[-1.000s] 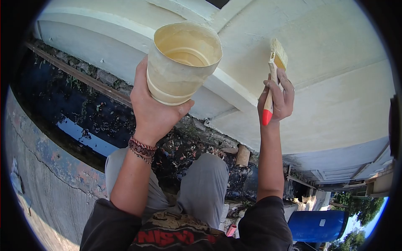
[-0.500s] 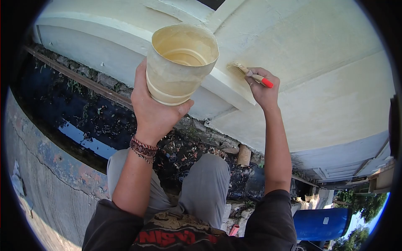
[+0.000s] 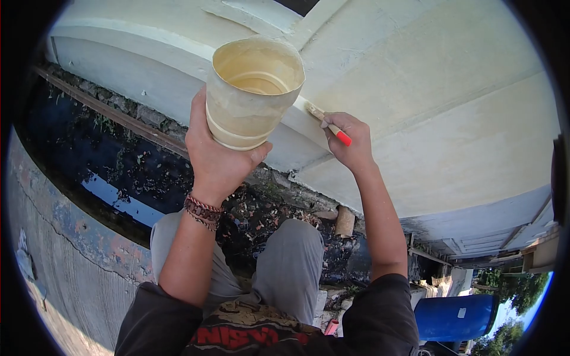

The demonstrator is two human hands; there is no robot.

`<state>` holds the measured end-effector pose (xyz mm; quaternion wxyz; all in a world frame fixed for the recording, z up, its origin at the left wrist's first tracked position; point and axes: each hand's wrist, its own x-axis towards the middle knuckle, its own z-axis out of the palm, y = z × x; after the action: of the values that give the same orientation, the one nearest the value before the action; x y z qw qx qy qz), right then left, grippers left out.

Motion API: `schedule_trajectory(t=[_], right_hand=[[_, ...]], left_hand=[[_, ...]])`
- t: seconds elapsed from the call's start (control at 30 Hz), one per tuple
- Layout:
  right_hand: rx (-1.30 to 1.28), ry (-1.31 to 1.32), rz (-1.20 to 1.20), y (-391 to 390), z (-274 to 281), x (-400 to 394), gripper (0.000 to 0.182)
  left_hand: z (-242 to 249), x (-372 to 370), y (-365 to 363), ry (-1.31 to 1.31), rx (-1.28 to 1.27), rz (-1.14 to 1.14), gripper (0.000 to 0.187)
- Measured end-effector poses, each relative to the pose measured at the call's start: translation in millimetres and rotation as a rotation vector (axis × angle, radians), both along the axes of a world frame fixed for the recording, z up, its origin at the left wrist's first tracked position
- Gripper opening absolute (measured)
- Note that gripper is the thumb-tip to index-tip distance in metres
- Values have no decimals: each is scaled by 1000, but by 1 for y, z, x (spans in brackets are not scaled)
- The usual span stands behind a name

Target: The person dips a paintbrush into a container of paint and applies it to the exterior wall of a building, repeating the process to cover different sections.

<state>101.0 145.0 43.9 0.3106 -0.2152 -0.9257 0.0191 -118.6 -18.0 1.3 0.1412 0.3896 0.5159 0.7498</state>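
Observation:
My left hand (image 3: 222, 139) is wrapped round a cream plastic container (image 3: 252, 98) with a cut, uneven rim, held up with its mouth tilted toward me. Pale paint coats its inside. My right hand (image 3: 350, 139) grips a paintbrush (image 3: 333, 127) by its handle, which ends in a red tip. The bristles touch the raised ledge of the cream wall (image 3: 439, 118), just right of the container.
Below the wall runs a ditch (image 3: 119, 154) of dark water with leaves and a long rail (image 3: 113, 113) along it. A short pipe stub (image 3: 345, 222) juts out near my knees. A blue barrel (image 3: 454, 317) lies at lower right, a cracked concrete edge (image 3: 71, 243) at left.
My right hand and the brush have moved left and slightly down, from the wall face onto the ledge nearer the container. The container has shifted slightly left.

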Motion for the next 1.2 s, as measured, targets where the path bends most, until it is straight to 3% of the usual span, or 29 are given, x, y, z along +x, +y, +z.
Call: schedule_trajectory(t=[0.07, 0.13, 0.2, 0.23, 0.33, 0.4, 0.43, 0.5, 0.6, 0.67, 0.8, 0.83, 0.87, 0.93, 0.97, 1.03, 1.13, 1.17, 1.2], right_hand=[[138, 72, -130, 12, 5, 3, 30], [271, 169, -114, 8, 10, 5, 28], [743, 390, -132, -4, 16, 3, 26], [756, 394, -178, -3, 8, 3, 22], [554, -62, -249, 4, -42, 7, 16], [492, -109, -233, -11, -47, 1, 19], [262, -87, -216, -18, -40, 1, 21], [-75, -44, -149, -18, -4, 1, 24], [2, -62, -136, 17, 74, 9, 22], [-200, 121, -312, 14, 150, 6, 13], [410, 334, -257, -4, 273, -2, 6], [631, 326, -243, -2, 287, -5, 10], [637, 325, -242, -1, 286, -5, 10], [968, 245, -172, 10, 264, -8, 18], [925, 210, -223, 15, 231, -5, 24], [897, 26, -323, 13, 138, 4, 17], [461, -192, -204, -22, 1, 23, 16], [159, -85, -172, -39, -26, 25, 20], [171, -11, -173, -52, -47, 30, 24]], left_hand=[[0, -1, 0, -4, -10, 13, 96], [-2, -2, 1, -3, 60, 34, 95], [-1, -3, -1, 4, 36, 34, 95], [0, -4, -1, 14, 18, 34, 94], [1, -2, 0, 2, 16, 27, 95], [-1, -2, 6, -24, 37, 14, 95], [-3, 1, 7, -64, 40, -9, 96], [0, 6, 10, -74, 39, -21, 97], [-1, 13, 16, -95, 69, -54, 99], [0, 17, 18, -108, 25, -74, 101], [-5, 28, 24, 15, -27, 10, 98], [-3, 32, 24, 10, -19, 9, 98], [1, 35, 24, -27, -2, -18, 97], [4, 37, 24, -52, 24, -39, 97], [3, 38, 24, -47, 21, -41, 97], [2, 39, 23, -31, 30, -43, 98], [2, 37, 22, -32, 59, -38, 98], [1, 36, 22, -27, 40, -39, 98], [0, 35, 23, -24, 22, -40, 99]])
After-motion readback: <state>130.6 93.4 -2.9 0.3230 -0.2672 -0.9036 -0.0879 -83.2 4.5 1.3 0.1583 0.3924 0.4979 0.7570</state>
